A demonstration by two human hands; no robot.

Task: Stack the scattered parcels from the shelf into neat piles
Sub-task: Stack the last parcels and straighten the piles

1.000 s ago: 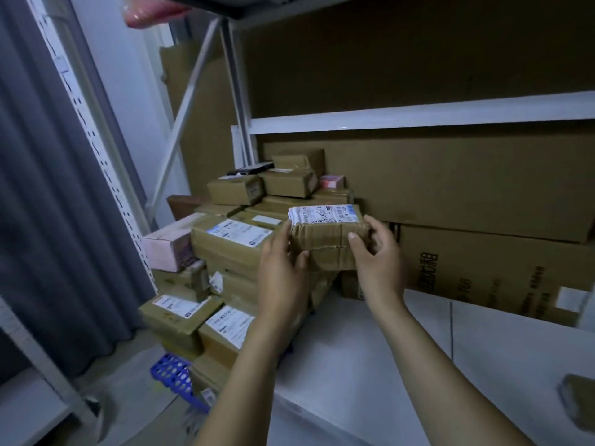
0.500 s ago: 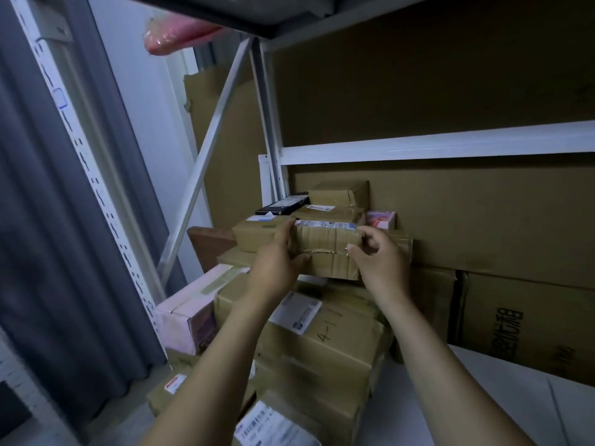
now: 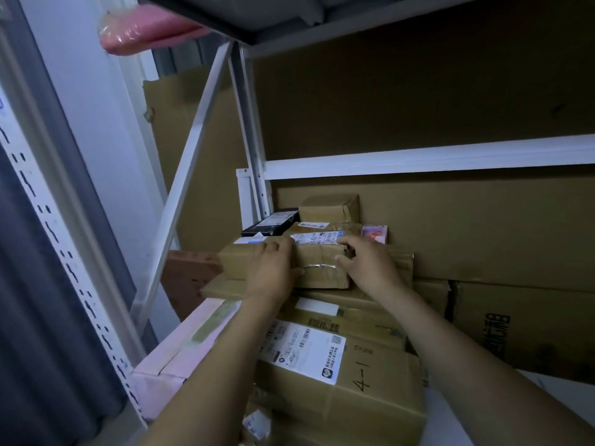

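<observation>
A small taped cardboard parcel (image 3: 322,262) with a white label on top sits on the upper layer of a tall pile of brown parcels (image 3: 347,375). My left hand (image 3: 273,268) grips its left end, thumb on the front face. My right hand (image 3: 367,263) grips its right end, fingers curled over the top edge. Beside it on the left lies another brown parcel (image 3: 238,260). Behind it stand more small parcels (image 3: 328,209), a black flat box (image 3: 270,223) and a small pink box (image 3: 375,233).
A pink-white carton (image 3: 174,358) lies at the pile's left. Large flat cardboard boxes (image 3: 483,226) lean against the shelf's back. White shelf uprights and a diagonal brace (image 3: 190,175) rise at left, a crossbeam (image 3: 418,157) behind. A pink wrapped bundle (image 3: 145,30) hangs overhead. Grey curtain at far left.
Both hands have carried the small parcel up and back and set it down on the top layer of the pile. The view has moved closer and tilted upward.
</observation>
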